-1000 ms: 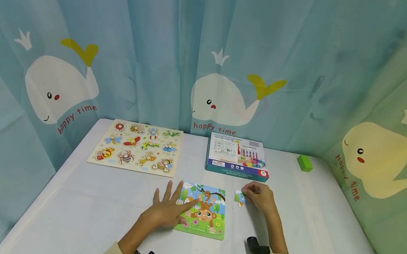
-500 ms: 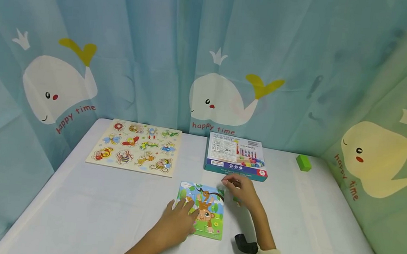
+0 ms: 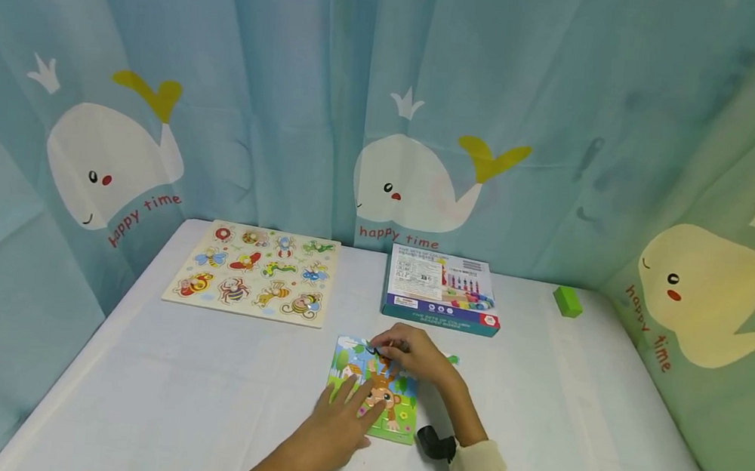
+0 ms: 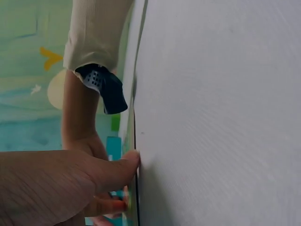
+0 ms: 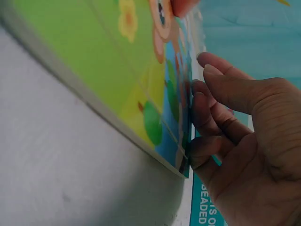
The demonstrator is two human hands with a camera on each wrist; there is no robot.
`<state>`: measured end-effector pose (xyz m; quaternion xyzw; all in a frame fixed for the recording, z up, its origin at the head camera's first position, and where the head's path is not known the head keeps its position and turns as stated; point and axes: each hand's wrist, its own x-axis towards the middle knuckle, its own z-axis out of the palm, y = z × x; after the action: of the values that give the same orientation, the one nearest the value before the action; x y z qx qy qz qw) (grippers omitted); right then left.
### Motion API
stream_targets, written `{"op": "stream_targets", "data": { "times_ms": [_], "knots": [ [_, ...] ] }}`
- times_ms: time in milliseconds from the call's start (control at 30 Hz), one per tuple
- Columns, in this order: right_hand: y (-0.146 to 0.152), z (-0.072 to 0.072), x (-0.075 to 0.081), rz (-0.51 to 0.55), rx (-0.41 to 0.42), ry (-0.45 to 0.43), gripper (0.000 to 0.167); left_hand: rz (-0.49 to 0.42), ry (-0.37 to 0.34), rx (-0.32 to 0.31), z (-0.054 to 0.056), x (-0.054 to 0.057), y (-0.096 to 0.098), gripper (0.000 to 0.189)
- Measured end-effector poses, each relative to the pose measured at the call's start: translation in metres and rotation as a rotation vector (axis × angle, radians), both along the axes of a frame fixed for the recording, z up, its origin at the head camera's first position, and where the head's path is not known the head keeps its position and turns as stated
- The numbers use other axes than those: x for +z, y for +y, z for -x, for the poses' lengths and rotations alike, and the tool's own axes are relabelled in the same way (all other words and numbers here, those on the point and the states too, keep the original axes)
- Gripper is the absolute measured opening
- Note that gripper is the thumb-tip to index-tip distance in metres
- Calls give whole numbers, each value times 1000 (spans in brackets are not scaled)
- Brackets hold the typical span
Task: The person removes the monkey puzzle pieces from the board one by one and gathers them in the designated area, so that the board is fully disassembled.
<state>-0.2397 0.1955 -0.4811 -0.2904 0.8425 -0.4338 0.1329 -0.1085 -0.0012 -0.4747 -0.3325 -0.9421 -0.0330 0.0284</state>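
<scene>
Puzzle work was at the fitting stage: a monkey jigsaw lay flat on the white counter, near the middle and toward the near edge, with most of its picture already assembled. The right hand sat over the jigsaw's far right corner, fingers curled down onto the board. The right wrist view showed those fingertips bent against the board's far edge; whether a loose piece was pinched under them could not be told. A small scrap of green showed just right of that hand. The left hand lay spread on the jigsaw's near left part, fingers fairly straight and pressing flat, thumb braced at the board's edge, grasping nothing. Judging by this, the next move called for pressing evenly at that corner while the left hand kept the board from sliding. Farther back lay a wooden insect puzzle on the left, a bead box in the middle, and a green block on the right.
</scene>
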Motion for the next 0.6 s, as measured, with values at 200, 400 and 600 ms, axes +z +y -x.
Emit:
{"op": "stream_targets", "data": {
  "times_ms": [200,400,600],
  "knots": [
    [-2,1,3,-90,-7,39,22,1,-35,-13,1,-1,-2,56],
    [-4,3,3,-154,9,50,26,22,-60,-14,1,2,-4,58],
    [-7,4,3,-176,4,54,24,33,-51,-18,1,0,-5,59]
  ]
}}
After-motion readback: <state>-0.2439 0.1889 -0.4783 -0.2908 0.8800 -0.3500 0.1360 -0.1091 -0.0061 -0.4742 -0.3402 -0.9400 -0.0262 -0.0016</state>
